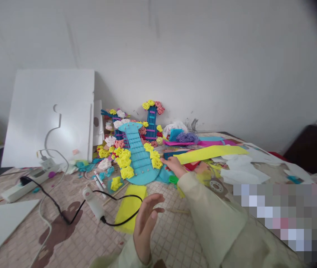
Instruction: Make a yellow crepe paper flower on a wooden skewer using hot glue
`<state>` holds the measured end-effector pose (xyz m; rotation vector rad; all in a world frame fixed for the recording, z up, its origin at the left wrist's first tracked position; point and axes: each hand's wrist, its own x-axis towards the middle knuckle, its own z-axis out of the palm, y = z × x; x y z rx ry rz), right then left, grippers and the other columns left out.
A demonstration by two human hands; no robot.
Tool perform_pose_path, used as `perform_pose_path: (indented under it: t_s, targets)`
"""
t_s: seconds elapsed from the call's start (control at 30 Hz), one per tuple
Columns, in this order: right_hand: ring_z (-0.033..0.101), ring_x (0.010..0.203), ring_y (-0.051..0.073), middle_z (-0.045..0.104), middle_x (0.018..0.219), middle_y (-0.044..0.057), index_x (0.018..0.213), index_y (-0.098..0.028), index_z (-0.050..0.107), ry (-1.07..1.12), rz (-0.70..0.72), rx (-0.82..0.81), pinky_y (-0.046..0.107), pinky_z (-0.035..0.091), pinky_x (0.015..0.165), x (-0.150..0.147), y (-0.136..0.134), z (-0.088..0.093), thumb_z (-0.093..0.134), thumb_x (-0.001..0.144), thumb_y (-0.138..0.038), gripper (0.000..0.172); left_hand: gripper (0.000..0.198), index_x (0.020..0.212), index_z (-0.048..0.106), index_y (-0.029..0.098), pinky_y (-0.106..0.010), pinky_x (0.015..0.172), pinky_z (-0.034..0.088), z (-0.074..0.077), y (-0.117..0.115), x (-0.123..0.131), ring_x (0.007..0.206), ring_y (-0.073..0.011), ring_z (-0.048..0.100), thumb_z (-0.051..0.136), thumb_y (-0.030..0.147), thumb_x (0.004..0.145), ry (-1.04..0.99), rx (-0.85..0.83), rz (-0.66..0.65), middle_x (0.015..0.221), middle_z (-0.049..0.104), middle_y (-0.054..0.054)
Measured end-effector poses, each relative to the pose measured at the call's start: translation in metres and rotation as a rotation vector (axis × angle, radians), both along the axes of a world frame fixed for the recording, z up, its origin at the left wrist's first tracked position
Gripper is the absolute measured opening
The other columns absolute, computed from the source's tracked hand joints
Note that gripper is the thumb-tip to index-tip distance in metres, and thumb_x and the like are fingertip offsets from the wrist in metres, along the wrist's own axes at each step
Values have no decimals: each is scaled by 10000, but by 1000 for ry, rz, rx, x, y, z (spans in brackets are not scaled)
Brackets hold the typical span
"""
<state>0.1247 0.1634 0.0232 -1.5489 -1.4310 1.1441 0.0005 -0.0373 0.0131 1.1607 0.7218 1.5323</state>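
My left hand hovers above the near table, its fingers apart and slightly curled, holding nothing. My right hand reaches forward with fingers stretched out, beside the yellow paper flowers and the near end of a yellow crepe paper strip. Its fingertips are partly lost among the materials, and I see nothing gripped. A light-blue guitar-shaped craft with strings and paper flowers along its sides leans in front of darker blue ones. Beneath and left of my left hand lies a yellow paper sheet.
A white device with a looping black cord lies left, near markers and a power strip. A white board leans on the wall. Purple yarn, a tape roll and white paper lie right.
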Motion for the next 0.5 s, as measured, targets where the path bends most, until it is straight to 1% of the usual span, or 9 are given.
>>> perform_pose_path:
  t_s: [0.1, 0.2, 0.27, 0.3, 0.33, 0.4, 0.43, 0.47, 0.5]
  targets:
    - [559, 679, 105, 560, 919, 47, 1037, -127, 493, -20, -32, 120, 259, 478, 578, 14, -16, 20, 474, 834, -310, 275, 318, 1023, 542, 206, -359, 778, 431, -4, 3, 1, 1027, -267, 490, 468, 400, 782, -9, -32, -39, 1099, 529, -104]
    - [471, 440, 54, 558, 709, 6, 923, -124, 526, -18, -1, 220, 186, 370, 406, 27, -39, 35, 529, 774, -345, 266, 343, 1013, 531, 186, -341, 743, 444, -6, 3, 4, 953, -243, 537, 478, 420, 770, 71, -41, -42, 1045, 559, -111]
    - [416, 379, 52, 488, 523, -38, 745, -135, 539, -11, 62, 262, 181, 310, 376, 33, -58, 41, 541, 746, -357, 221, 318, 910, 556, 156, -289, 654, 454, -7, 1, 6, 793, -191, 572, 494, 427, 757, 237, -18, -3, 865, 601, -87]
    - [391, 366, 54, 441, 454, -54, 668, -144, 521, -4, 104, 276, 181, 291, 374, 34, -68, 44, 539, 740, -370, 238, 292, 787, 568, 140, -253, 588, 441, -8, 0, 7, 674, -154, 561, 495, 422, 757, 325, -6, 26, 723, 593, -59]
    - [374, 359, 56, 405, 412, -64, 610, -153, 494, 3, 149, 282, 182, 278, 373, 35, -80, 48, 543, 731, -387, 268, 317, 634, 543, 134, -222, 520, 409, -10, -1, 7, 552, -116, 516, 481, 415, 769, 400, 3, 59, 575, 541, -23]
    - [362, 367, 53, 384, 397, -63, 529, -160, 446, 18, 244, 297, 185, 293, 395, 36, -106, 58, 514, 749, -414, 343, 475, 411, 384, 152, -195, 423, 321, -14, -4, 6, 393, -66, 378, 400, 394, 819, 488, 13, 112, 388, 369, 31]
    - [353, 362, 54, 374, 388, -61, 510, -161, 440, 22, 279, 302, 187, 290, 392, 35, -122, 65, 484, 767, -430, 374, 519, 375, 327, 161, -194, 398, 289, -16, -5, 5, 359, -56, 328, 339, 380, 846, 512, 19, 122, 356, 309, 43]
    - [365, 373, 57, 381, 398, -56, 512, -161, 445, 25, 322, 311, 189, 296, 397, 35, -139, 73, 455, 785, -438, 388, 534, 373, 321, 164, -194, 382, 265, -17, -7, 4, 340, -53, 298, 283, 366, 865, 544, 34, 126, 346, 276, 50]
    - [377, 388, 61, 394, 412, -51, 525, -163, 454, 21, 391, 345, 190, 305, 403, 35, -158, 82, 426, 805, -433, 391, 526, 395, 365, 160, -194, 374, 253, -17, -9, 3, 337, -55, 293, 260, 353, 873, 579, 55, 124, 350, 274, 53]
